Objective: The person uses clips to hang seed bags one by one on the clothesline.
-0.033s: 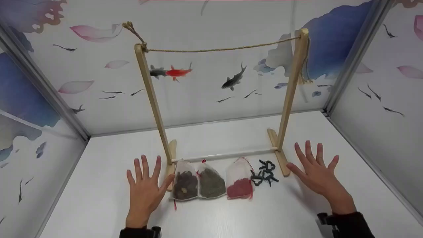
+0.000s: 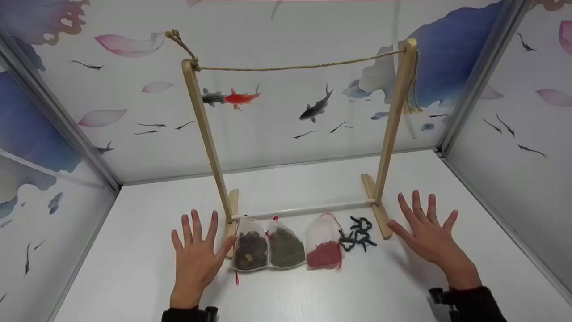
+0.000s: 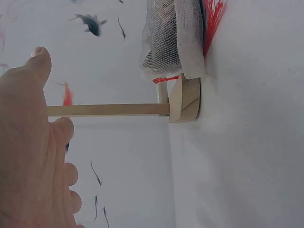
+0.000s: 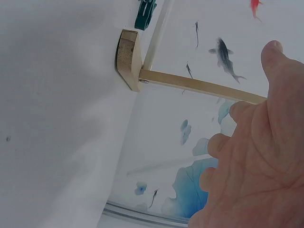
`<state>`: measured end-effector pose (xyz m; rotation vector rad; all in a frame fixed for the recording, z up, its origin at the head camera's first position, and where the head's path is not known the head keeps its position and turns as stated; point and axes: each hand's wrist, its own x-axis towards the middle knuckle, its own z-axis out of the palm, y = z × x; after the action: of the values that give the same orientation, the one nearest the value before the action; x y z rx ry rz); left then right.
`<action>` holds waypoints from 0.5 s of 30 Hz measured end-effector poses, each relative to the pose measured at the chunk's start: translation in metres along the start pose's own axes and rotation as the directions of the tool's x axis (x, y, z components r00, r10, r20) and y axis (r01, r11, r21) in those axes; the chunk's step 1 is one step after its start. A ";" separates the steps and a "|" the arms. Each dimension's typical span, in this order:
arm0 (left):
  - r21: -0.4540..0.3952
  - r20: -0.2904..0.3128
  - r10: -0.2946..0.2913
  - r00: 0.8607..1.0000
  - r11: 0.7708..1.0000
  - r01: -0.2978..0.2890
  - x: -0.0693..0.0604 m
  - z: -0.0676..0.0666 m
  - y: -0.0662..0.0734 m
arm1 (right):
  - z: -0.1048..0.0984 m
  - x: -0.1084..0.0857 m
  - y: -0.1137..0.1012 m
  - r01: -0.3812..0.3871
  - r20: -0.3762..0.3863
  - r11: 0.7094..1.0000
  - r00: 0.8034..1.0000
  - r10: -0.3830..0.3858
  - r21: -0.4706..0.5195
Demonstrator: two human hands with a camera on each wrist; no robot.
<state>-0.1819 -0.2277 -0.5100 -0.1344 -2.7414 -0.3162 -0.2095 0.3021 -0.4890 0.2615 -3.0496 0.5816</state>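
My left hand [image 2: 196,259], palm down with fingers spread, is left of a mesh bag with dark contents [image 2: 250,250]. Beside that bag lie a mesh bag with green contents [image 2: 287,248] and one with red contents [image 2: 324,255]. Several dark green clips [image 2: 361,235] lie in a cluster to their right. My right hand [image 2: 435,241], also spread and holding nothing, is right of the clips, near the foot of the wooden frame [image 2: 382,221]. In the left wrist view a mesh bag [image 3: 164,42] shows past my hand; in the right wrist view, a clip [image 4: 145,14].
Behind the bags stands the wooden frame's left post [image 2: 208,138] and right post [image 2: 395,120]. A rope [image 2: 286,68] joins their tops, and a white rod [image 2: 304,209] runs low between them. Painted walls enclose the white table [image 2: 143,223] at the back and both sides.
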 end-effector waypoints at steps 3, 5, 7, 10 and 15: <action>-0.005 -0.012 0.004 1.000 1.000 -0.004 -0.001 0.000 0.001 | 0.000 -0.001 0.000 -0.003 0.007 1.000 1.000 0.003 0.004; -0.011 -0.020 0.008 1.000 1.000 -0.008 -0.001 -0.001 0.002 | 0.001 -0.001 0.000 -0.005 0.013 1.000 1.000 0.005 0.008; -0.016 -0.015 0.005 1.000 1.000 -0.005 -0.001 -0.003 0.003 | 0.002 -0.001 0.000 -0.007 0.018 1.000 1.000 0.006 0.013; -0.023 0.006 -0.005 1.000 1.000 0.005 0.000 -0.005 0.004 | 0.003 -0.002 0.000 0.004 0.025 1.000 1.000 -0.005 0.014; -0.024 0.026 -0.009 1.000 1.000 0.010 0.000 -0.005 0.004 | 0.005 -0.003 -0.002 0.045 0.051 0.998 0.998 -0.047 0.031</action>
<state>-0.1797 -0.2252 -0.5042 -0.1327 -2.7650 -0.3520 -0.2065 0.2985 -0.4926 0.3520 -3.0773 0.6283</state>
